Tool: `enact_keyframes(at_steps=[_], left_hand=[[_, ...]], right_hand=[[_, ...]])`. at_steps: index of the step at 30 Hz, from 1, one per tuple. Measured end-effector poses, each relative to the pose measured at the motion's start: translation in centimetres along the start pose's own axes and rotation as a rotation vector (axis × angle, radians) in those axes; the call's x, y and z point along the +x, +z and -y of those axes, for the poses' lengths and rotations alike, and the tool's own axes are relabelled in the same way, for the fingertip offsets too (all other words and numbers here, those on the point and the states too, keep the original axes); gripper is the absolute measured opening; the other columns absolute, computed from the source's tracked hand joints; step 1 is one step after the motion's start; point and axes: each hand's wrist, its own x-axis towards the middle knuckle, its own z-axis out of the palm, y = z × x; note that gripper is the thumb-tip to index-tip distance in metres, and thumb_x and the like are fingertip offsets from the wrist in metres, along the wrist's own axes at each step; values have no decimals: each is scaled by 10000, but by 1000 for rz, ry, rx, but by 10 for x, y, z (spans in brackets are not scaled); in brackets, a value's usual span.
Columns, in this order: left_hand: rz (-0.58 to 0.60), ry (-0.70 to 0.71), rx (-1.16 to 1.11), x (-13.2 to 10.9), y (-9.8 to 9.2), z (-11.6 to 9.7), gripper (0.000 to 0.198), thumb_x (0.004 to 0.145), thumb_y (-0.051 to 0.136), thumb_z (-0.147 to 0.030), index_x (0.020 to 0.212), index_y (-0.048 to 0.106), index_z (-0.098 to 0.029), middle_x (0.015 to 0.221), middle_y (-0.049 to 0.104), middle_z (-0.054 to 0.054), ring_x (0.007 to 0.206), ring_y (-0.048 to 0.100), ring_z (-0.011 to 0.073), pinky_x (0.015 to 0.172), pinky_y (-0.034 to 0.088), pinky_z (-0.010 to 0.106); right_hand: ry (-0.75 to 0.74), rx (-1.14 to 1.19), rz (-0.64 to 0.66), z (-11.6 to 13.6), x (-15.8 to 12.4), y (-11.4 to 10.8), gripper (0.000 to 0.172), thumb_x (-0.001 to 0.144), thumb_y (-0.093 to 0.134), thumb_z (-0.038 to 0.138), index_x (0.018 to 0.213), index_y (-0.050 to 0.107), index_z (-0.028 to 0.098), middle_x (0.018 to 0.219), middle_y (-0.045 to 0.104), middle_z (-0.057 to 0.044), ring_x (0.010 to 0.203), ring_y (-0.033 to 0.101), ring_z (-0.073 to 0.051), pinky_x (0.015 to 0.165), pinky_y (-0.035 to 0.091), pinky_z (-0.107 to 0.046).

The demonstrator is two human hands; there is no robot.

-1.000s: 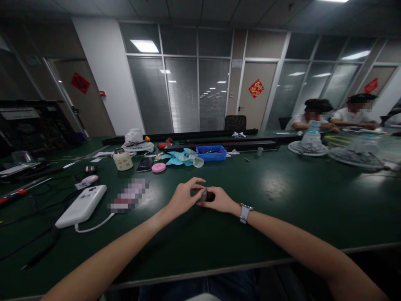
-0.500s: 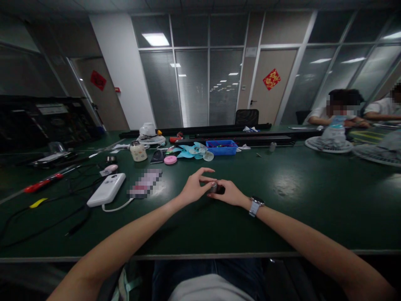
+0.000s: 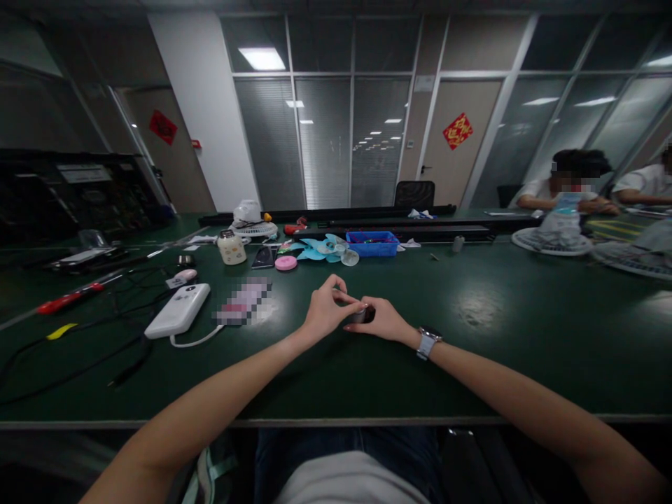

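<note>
A small grey cylinder [image 3: 360, 317] is between my two hands above the table's green top; much of it is covered by fingers, and its exact kind cannot be made out. My right hand [image 3: 386, 320], below a wrist watch [image 3: 429, 343], curves its thumb and fingers around the cylinder's right side. From the left, my left hand [image 3: 330, 308] reaches over with thumb and fingertips at the cylinder's upper end. Its index finger is bent.
A white power bank [image 3: 178, 311] with cable and a blurred phone [image 3: 244, 301] lie left. Behind are a cream jar [image 3: 232, 248], pink round case [image 3: 286, 263], blue fan blades [image 3: 321, 248] and a blue bin [image 3: 372, 243]. Two people sit far right, near fan parts [image 3: 551, 241].
My left index finger has bent further in, and the left thumb sits slightly more over the cylinder's top. The right hand stays around the cylinder. The view has tilted slightly.
</note>
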Motion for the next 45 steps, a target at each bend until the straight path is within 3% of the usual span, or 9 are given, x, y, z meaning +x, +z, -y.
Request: enact_keyframes(at_steps=[11,17,22,28,31,35,41,45], left_hand=[[72,128,-9,0,-3,-5,266,798,662,-229,895,415,-223,820,739,9,861,717,197,814,511,320],[-36,80,-63,4,-30,23,340,769,703,-275,908,397,-218,832,755,37,870,721,206,860,501,360],[317,-80,81,5,-60,61,367,699,757,-324,941,520,-183,836,775,69,861,727,238,814,508,371],[414,-98,93,13,-74,71,530,637,799,-342,1089,574,-180,1010,754,104,1004,693,266,897,481,411],[456,-113,93,13,-75,70,502,649,794,-337,1087,601,-185,1003,757,98,1015,690,268,917,481,417],[388,-98,95,10,-68,63,403,681,775,-329,1025,630,-178,883,775,73,901,724,258,878,512,409],[11,22,-40,6,-29,28,350,722,752,-325,977,562,-180,865,768,66,839,731,234,820,540,372],[24,38,-123,1,-7,9,301,747,731,-274,964,540,-189,865,766,58,844,731,226,798,548,345]], right_hand=[[21,106,15,-2,4,4,445,648,764,521,851,633,147,772,647,-17,671,569,-151,592,424,-253],[30,108,19,2,-2,-3,413,673,754,512,807,616,147,742,626,-12,655,557,-142,582,423,-251],[56,91,8,2,-5,-6,437,668,751,533,818,615,146,748,622,-14,654,555,-141,568,422,-248],[54,141,68,0,-6,-10,458,676,757,512,920,644,140,839,654,-36,735,590,-159,642,469,-272],[28,181,123,0,-8,-14,494,683,763,484,1026,646,147,941,667,-54,824,606,-179,719,490,-299],[6,212,144,-1,-9,-18,505,711,754,446,1100,626,150,995,667,-61,848,610,-181,746,496,-310],[-22,226,118,2,-9,-14,418,738,742,400,1049,637,142,962,677,-49,822,612,-167,749,493,-297],[-46,234,107,5,-8,-8,412,746,737,393,1054,641,137,935,677,-46,799,608,-165,724,487,-288]])
